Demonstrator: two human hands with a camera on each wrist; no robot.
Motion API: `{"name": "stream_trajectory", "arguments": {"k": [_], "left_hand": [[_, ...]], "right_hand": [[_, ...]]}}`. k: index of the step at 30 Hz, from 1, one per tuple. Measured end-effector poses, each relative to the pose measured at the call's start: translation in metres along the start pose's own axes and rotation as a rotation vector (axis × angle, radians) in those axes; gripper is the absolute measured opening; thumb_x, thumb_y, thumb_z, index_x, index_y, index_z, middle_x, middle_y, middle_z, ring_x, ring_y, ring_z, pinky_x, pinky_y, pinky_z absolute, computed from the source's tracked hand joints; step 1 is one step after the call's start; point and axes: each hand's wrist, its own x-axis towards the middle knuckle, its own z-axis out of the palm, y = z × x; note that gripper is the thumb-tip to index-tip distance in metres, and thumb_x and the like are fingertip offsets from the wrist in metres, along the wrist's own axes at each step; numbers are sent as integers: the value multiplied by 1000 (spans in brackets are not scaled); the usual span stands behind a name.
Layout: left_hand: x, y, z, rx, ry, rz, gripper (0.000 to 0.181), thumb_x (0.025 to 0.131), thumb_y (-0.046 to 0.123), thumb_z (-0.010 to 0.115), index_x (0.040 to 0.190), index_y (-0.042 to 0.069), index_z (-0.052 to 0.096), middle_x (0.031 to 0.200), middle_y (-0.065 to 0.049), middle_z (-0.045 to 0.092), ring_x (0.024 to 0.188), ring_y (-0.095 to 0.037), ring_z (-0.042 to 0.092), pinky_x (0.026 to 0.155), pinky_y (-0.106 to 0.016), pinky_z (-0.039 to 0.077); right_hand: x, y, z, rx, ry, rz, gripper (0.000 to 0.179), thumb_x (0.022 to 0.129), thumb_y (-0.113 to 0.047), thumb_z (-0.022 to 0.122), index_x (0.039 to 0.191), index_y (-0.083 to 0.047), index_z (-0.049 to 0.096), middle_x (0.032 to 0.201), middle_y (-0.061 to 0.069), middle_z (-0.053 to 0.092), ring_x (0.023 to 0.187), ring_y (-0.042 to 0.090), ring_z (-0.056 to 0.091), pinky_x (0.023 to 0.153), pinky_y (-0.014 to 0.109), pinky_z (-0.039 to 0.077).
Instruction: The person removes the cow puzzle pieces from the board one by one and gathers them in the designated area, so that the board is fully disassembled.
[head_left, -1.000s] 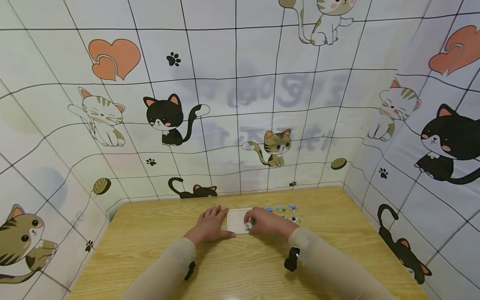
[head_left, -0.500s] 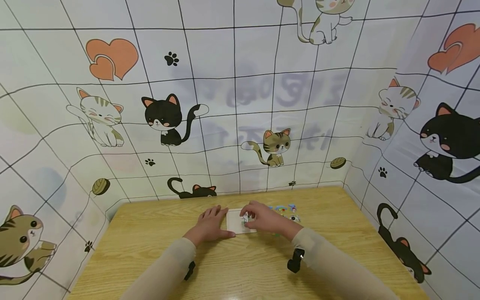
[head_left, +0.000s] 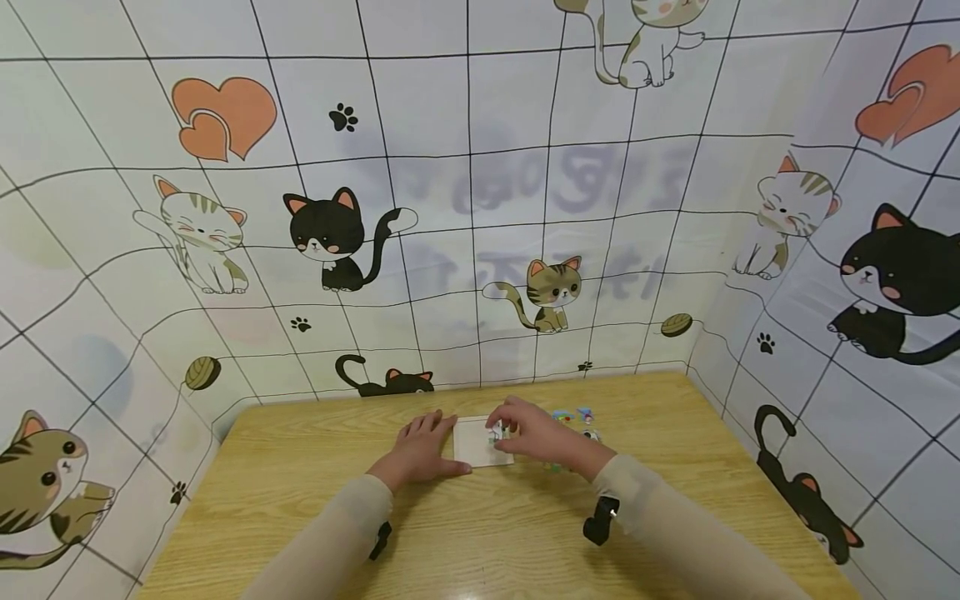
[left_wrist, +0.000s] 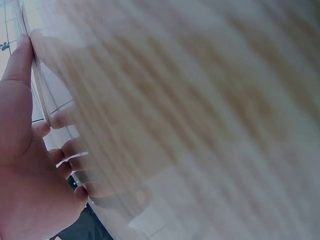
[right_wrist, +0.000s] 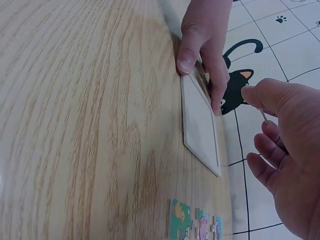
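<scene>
A shallow white puzzle tray (head_left: 471, 448) lies flat on the wooden table. My left hand (head_left: 420, 450) rests at its left side, thumb and fingers spread along the edge; the right wrist view shows the thumb touching the near corner. Between thumb and fingertips, my right hand (head_left: 531, 433) pinches a small printed jigsaw piece (head_left: 496, 433) over the tray's right part. In the right wrist view this piece (right_wrist: 263, 115) is seen nearly edge-on, raised off the tray (right_wrist: 197, 117). Most of its picture is hidden by the fingers.
Several colourful jigsaw pieces (head_left: 585, 415) lie to the right of the tray, partly behind my right hand. In the right wrist view a green piece (right_wrist: 180, 218) is nearest. A cat-patterned curtain (head_left: 420, 333) borders the table's back and sides.
My right hand has moved up and away from the tray's near right part, still pinching the jigsaw piece. My left hand has stayed in place.
</scene>
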Motion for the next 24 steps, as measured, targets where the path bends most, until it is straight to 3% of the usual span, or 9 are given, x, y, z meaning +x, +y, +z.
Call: {"name": "stream_trajectory", "arguments": {"k": [14,24], "left_hand": [[1,0,0,8,5,7,108,93,75,77,174,16,37,177,-22,31,161,-48,30,127,-71,25],[0,-2,1,-6,9,12,108,92,73,78,174,16,36,177,-22,30,162,-48,29,127,-71,25]], "right_hand": [[-20,6,-17,-7,33,-41,26,105,-14,80,130,-15,75,108,7,60,98,31,60,82,37,53],[-42,22,-24,-3,58,7,26,104,-12,80,129,-14,76,106,7,60,94,20,57,80,35,53]]}}
